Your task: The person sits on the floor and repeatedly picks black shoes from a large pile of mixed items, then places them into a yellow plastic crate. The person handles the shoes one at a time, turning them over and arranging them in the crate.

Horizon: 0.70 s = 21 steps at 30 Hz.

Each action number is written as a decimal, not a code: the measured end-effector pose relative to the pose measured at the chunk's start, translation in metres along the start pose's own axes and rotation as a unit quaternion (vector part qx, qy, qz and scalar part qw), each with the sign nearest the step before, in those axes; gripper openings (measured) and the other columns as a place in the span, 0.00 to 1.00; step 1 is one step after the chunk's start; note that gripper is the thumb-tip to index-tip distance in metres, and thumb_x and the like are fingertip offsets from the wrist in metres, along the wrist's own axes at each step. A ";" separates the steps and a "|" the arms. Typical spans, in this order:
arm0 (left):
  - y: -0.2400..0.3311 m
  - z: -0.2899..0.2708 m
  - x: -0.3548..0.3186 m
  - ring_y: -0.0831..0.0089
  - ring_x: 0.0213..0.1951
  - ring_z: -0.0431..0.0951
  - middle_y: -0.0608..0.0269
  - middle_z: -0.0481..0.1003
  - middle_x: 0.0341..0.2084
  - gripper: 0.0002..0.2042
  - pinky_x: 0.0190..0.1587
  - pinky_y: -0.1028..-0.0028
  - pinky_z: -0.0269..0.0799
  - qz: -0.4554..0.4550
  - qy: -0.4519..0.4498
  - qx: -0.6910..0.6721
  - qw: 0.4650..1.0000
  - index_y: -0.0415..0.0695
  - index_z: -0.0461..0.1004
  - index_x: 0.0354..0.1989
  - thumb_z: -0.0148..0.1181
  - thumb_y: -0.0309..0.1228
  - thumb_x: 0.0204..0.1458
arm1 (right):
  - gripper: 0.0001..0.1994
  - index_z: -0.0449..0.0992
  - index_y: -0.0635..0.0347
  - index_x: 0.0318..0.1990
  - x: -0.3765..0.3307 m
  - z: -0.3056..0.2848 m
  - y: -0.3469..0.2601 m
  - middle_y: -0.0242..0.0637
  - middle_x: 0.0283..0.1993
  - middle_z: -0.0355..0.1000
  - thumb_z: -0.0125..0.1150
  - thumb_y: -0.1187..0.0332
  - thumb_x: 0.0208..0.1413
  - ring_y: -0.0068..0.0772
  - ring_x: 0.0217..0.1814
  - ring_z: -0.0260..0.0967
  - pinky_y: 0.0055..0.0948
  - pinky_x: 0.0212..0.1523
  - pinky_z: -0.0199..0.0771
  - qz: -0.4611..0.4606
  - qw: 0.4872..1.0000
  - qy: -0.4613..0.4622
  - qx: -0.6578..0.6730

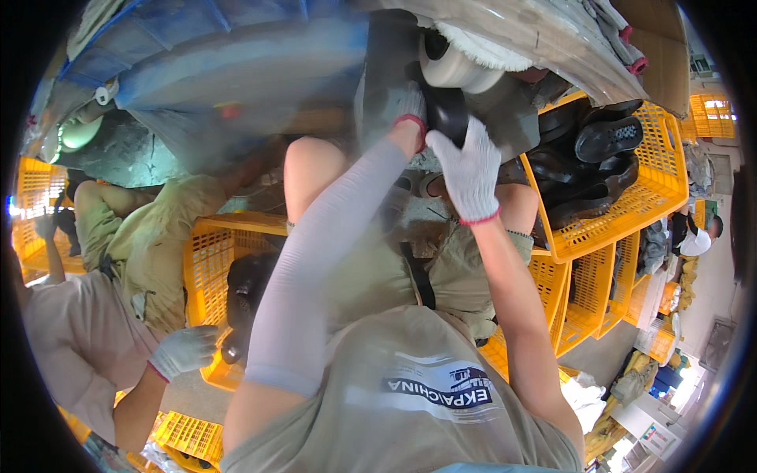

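A glossy black shoe point(446, 113) is at the top middle, by the edge of the workbench. My right hand point(471, 167), in a white knit glove with a red cuff, has its thumb and fingers closed on the shoe's near end. My left hand point(411, 106), also gloved, is against the shoe's left side; its fingers are hidden and the glove is blurred. A white roll point(457, 67) of film or tape is just beyond the shoe. Dark grey sheeting point(383, 67) hangs behind my left hand.
To my right, a yellow crate point(662, 169) holds several black shoes point(603, 142); more yellow crates point(587, 292) are below it. Another crate point(209, 276) with black shoes is at my left. Beside it are a co-worker's gloved hand point(185, 351) and knees. A blue panel point(244, 67) spans the upper left.
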State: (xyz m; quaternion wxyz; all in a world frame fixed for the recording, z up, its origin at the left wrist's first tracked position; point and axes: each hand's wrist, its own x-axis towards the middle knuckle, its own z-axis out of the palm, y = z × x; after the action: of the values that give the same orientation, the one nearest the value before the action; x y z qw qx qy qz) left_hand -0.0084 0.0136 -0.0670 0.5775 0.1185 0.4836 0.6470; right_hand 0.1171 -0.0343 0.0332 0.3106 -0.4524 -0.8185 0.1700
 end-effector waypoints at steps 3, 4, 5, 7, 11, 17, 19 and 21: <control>0.008 0.004 0.023 0.60 0.51 0.83 0.56 0.82 0.51 0.23 0.53 0.62 0.80 0.067 0.054 -0.113 0.990 0.37 0.78 0.60 0.61 0.45 0.69 | 0.22 0.82 0.63 0.48 0.019 0.035 0.042 0.54 0.44 0.82 0.73 0.52 0.57 0.61 0.50 0.81 0.52 0.50 0.79 0.015 1.000 -0.014 -0.012; 0.005 0.007 0.031 0.60 0.50 0.83 0.57 0.82 0.49 0.22 0.51 0.62 0.80 0.097 0.071 -0.156 0.980 0.37 0.79 0.58 0.58 0.45 0.72 | 0.22 0.83 0.62 0.47 0.028 0.042 0.051 0.54 0.45 0.82 0.73 0.51 0.57 0.61 0.51 0.81 0.51 0.50 0.80 -0.015 0.999 -0.006 -0.040; -0.001 0.010 0.036 0.61 0.49 0.84 0.58 0.83 0.47 0.21 0.49 0.63 0.80 0.117 0.091 -0.198 0.969 0.38 0.81 0.57 0.56 0.45 0.74 | 0.22 0.83 0.62 0.47 0.035 0.046 0.056 0.53 0.45 0.83 0.72 0.51 0.57 0.60 0.51 0.81 0.51 0.50 0.80 0.038 0.997 -0.045 -0.058; -0.017 0.014 0.044 0.63 0.48 0.83 0.60 0.83 0.46 0.23 0.49 0.63 0.80 0.116 0.092 -0.204 0.968 0.39 0.81 0.56 0.55 0.48 0.74 | 0.23 0.84 0.62 0.47 0.045 0.039 0.055 0.52 0.46 0.83 0.72 0.50 0.57 0.58 0.51 0.81 0.49 0.51 0.80 0.061 0.994 -0.062 -0.072; -0.039 0.011 0.058 0.64 0.49 0.83 0.62 0.84 0.48 0.26 0.51 0.63 0.81 -0.048 -0.028 -0.385 0.921 0.42 0.82 0.57 0.53 0.54 0.74 | 0.25 0.84 0.60 0.54 0.044 0.002 0.022 0.54 0.54 0.83 0.73 0.51 0.56 0.58 0.58 0.80 0.47 0.56 0.80 -0.054 0.995 -0.081 0.023; -0.010 0.004 0.075 0.64 0.50 0.83 0.62 0.84 0.49 0.27 0.53 0.64 0.81 -0.025 -0.027 -0.256 0.966 0.45 0.82 0.58 0.53 0.57 0.73 | 0.30 0.75 0.65 0.64 0.009 -0.008 0.002 0.53 0.57 0.80 0.69 0.65 0.53 0.53 0.58 0.79 0.42 0.58 0.79 0.073 0.972 -0.187 0.121; 0.005 0.002 0.072 0.64 0.51 0.83 0.62 0.84 0.50 0.27 0.53 0.64 0.81 -0.031 -0.028 -0.230 0.972 0.46 0.82 0.58 0.52 0.58 0.73 | 0.23 0.76 0.67 0.58 0.005 -0.003 0.007 0.57 0.55 0.79 0.67 0.69 0.54 0.59 0.54 0.81 0.46 0.51 0.82 -0.006 0.991 -0.129 -0.020; 0.009 0.002 0.059 0.63 0.51 0.83 0.62 0.84 0.50 0.28 0.54 0.64 0.81 -0.045 -0.019 -0.199 0.979 0.47 0.82 0.59 0.52 0.59 0.72 | 0.17 0.76 0.65 0.51 0.001 -0.010 0.006 0.59 0.50 0.79 0.68 0.69 0.56 0.64 0.48 0.80 0.51 0.44 0.82 -0.060 0.979 -0.155 -0.118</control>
State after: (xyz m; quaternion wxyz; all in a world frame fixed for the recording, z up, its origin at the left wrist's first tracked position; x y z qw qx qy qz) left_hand -0.0304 0.0665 -0.0832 0.6270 -0.0082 0.3385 0.7016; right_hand 0.1272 -0.0303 0.0377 0.1338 -0.4036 -0.8969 0.1216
